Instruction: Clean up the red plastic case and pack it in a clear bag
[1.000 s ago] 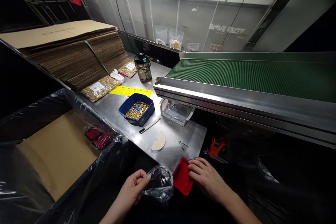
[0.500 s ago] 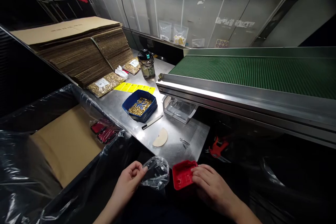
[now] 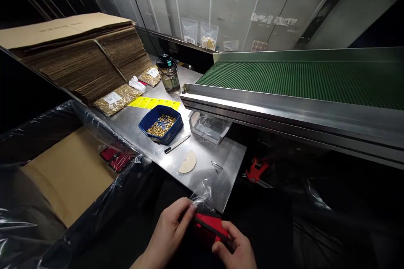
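My left hand pinches a clear plastic bag, which is bunched up above the fingertips. In my right hand is a red plastic shell, gripped at its right end between thumb and fingers. A dark band runs along the shell, and it is tilted so its side faces me. The fingers of my left hand lie against the shell's left end, and the bag meets it there. Whether the bag wraps around the shell I cannot tell. Both hands are just off the near edge of the metal table.
On the table are a blue bin of small brass-coloured parts, a marker, a wooden half-disc and a bottle. A green conveyor stands right. At left are stacked cardboard and a plastic-lined box.
My hands have come together, bringing the bag and the red shell into contact. The shell has turned from its hollow side to its edge. The view has shifted slightly.
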`<state>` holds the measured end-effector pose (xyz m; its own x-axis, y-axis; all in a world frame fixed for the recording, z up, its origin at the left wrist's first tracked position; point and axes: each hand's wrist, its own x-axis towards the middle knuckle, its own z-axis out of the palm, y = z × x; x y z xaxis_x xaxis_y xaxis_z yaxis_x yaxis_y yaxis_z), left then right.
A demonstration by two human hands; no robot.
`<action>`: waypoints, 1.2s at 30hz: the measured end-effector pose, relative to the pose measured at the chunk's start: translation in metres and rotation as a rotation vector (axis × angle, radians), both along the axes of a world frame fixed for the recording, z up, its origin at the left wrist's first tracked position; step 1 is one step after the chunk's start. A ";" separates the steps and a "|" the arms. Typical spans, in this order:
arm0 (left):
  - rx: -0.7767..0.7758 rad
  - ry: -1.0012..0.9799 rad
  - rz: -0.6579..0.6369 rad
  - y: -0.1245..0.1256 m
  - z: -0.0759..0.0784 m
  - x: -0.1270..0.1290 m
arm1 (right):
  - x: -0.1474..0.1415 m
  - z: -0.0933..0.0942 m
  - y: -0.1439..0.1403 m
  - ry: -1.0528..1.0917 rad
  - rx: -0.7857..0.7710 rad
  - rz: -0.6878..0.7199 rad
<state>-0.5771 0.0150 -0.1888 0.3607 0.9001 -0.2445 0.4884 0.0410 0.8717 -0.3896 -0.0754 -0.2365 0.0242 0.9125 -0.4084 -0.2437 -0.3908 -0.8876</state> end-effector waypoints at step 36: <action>0.484 0.085 -0.355 -0.035 -0.007 0.046 | 0.006 0.009 0.015 0.011 0.003 -0.013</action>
<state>-0.5315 -0.0199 -0.1958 0.6561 0.7448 0.1213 0.4688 -0.5282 0.7080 -0.3836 -0.0605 -0.2273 0.0317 0.9133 -0.4060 -0.2584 -0.3849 -0.8861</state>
